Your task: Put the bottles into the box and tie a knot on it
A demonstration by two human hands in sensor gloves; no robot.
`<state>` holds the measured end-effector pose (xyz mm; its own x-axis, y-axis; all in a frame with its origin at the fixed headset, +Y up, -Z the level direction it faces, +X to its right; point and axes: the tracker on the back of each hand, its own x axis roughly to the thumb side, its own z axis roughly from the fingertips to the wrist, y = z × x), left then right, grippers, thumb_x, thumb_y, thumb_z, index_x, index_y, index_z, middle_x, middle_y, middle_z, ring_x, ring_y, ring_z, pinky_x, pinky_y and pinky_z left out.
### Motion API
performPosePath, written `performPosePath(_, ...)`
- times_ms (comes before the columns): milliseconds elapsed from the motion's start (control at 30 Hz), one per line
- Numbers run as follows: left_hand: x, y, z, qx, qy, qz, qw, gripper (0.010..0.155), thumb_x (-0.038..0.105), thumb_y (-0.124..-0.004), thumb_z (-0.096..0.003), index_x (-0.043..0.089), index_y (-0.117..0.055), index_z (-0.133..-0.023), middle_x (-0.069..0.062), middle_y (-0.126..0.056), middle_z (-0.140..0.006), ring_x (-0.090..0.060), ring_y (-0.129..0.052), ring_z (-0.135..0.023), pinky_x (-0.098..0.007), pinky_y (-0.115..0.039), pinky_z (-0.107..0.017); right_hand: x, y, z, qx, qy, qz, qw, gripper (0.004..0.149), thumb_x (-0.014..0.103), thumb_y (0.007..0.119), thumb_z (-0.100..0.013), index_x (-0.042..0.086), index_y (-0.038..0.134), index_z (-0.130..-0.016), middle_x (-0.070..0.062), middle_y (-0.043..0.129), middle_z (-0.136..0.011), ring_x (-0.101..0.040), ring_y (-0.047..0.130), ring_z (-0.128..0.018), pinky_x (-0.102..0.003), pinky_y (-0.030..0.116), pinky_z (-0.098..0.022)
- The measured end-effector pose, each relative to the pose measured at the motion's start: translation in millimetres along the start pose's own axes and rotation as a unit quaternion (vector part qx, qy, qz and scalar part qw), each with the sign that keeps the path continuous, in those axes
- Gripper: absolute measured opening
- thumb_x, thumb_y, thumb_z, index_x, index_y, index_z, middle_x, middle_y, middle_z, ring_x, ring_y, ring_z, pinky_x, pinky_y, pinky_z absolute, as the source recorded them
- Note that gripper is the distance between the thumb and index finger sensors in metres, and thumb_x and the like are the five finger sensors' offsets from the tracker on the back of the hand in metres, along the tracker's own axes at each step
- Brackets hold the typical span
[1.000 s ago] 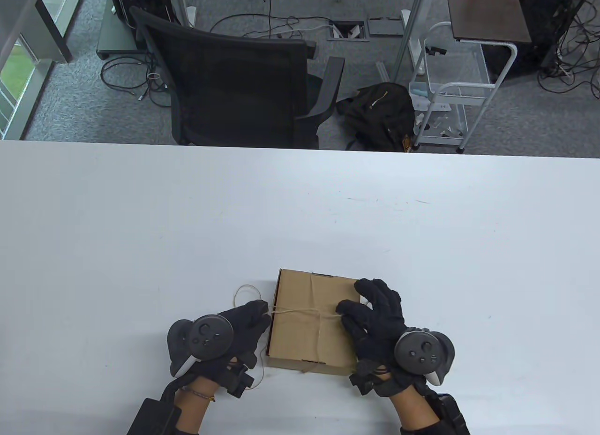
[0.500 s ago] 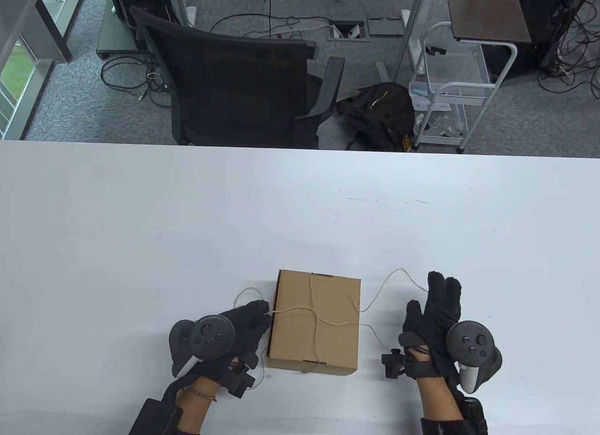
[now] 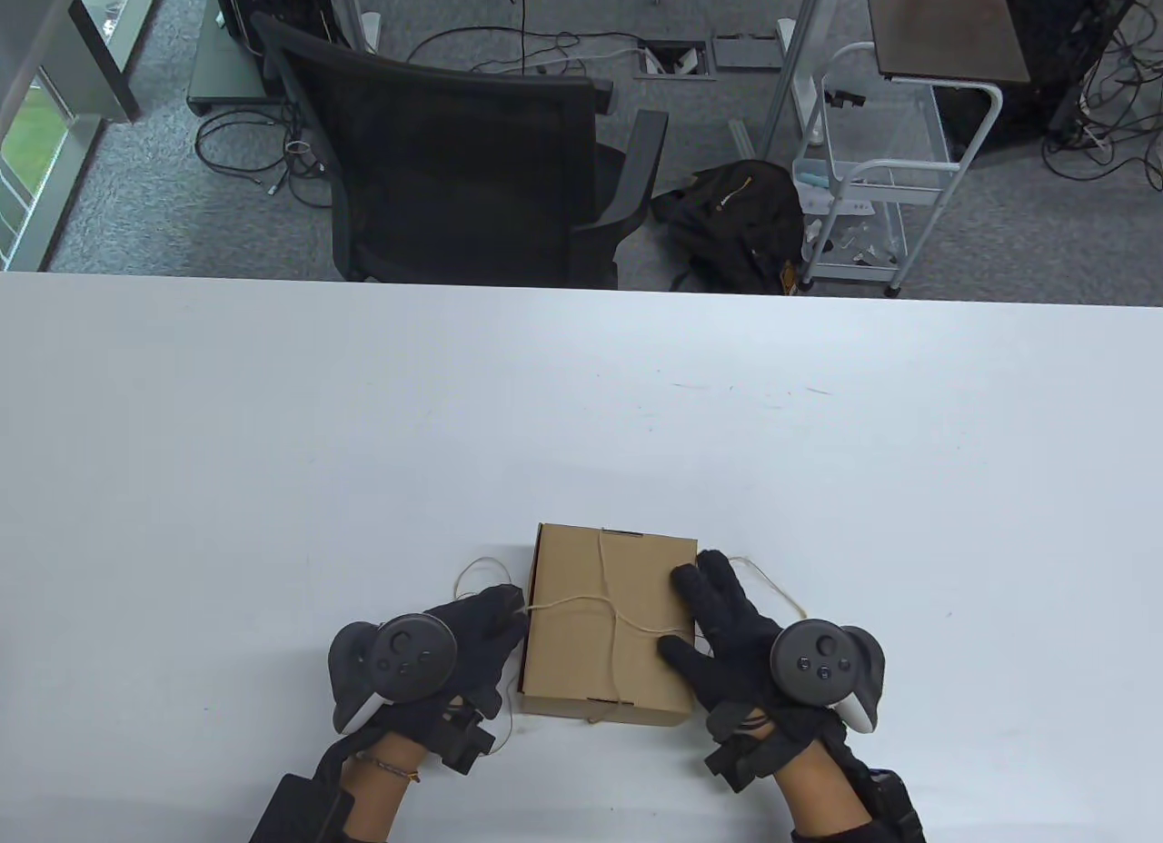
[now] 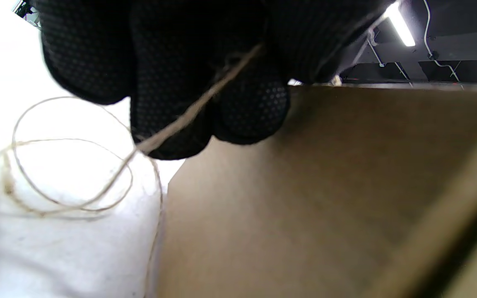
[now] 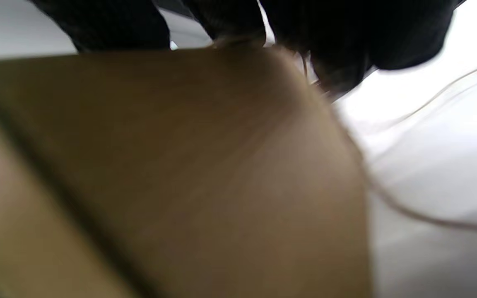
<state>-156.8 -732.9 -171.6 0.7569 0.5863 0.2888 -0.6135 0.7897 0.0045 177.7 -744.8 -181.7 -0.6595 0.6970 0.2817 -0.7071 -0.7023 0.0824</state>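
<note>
A closed brown cardboard box (image 3: 581, 661) lies near the table's front edge, with thin twine (image 3: 650, 626) crossed over its lid. My left hand (image 3: 511, 609) is at the box's left edge and pinches the twine (image 4: 180, 120) between its fingertips (image 4: 246, 107); a loose loop lies on the table beside it. My right hand (image 3: 683, 612) rests on the box's right edge with fingers stretched over the lid. The twine passes under this hand and loops out to its right (image 3: 772, 587). The right wrist view is blurred and shows the box side (image 5: 180, 165). No bottle is visible.
The white table (image 3: 581, 407) spreads wide behind and beside the box. Beyond its far edge stand a black office chair (image 3: 454, 153), a dark bag (image 3: 736, 216) on the floor and a white wire cart (image 3: 872, 180).
My right hand drew the twine out to the right of the box, then came back and now lies on the box's right edge. The left hand kept its pinch in place.
</note>
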Motion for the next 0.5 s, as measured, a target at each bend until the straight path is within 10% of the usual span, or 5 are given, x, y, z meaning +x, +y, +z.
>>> performPosePath(167,-0.3,0.0,0.1,-0.001,0.0,0.003,1.0,0.047,0.039,-0.087,-0.0481,0.013,-0.089,-0.088,-0.004,-0.112,-0.061,-0.031,-0.114,-0.055,-0.054,-0.09,-0.048,-5.5,-9.3,2.8,-0.007,0.024,0.004,1.0,0.081,0.047,0.083,-0.048,-0.001,0.053,-0.106,-0.038,0.077,-0.09,-0.056,0.088,-0.069,-0.069,0.075,-0.048)
performPosePath(333,-0.1,-0.9,0.4,-0.007,0.0,0.009,1.0,0.049,0.037,-0.087,-0.0485,0.012,-0.088,-0.09,-0.005,-0.113,-0.062,-0.031,-0.114,-0.055,-0.054,-0.09,-0.049,-11.3,-11.0,4.0,0.091,0.063,-0.166,0.98,0.077,0.024,0.083,-0.047,-0.003,0.043,-0.107,-0.039,0.076,-0.089,-0.059,0.084,-0.072,-0.07,0.074,-0.049)
performPosePath(500,-2.0,-1.8,0.7,-0.023,0.006,0.032,0.999,0.051,0.036,-0.087,-0.0485,0.009,-0.087,-0.092,-0.006,-0.113,-0.062,-0.032,-0.115,-0.054,-0.055,-0.09,-0.048,-7.8,-11.4,2.1,0.071,0.059,-0.06,0.994,0.076,0.017,0.091,-0.04,-0.002,0.054,-0.104,-0.028,0.091,-0.079,-0.047,0.097,-0.063,-0.062,0.084,-0.045)
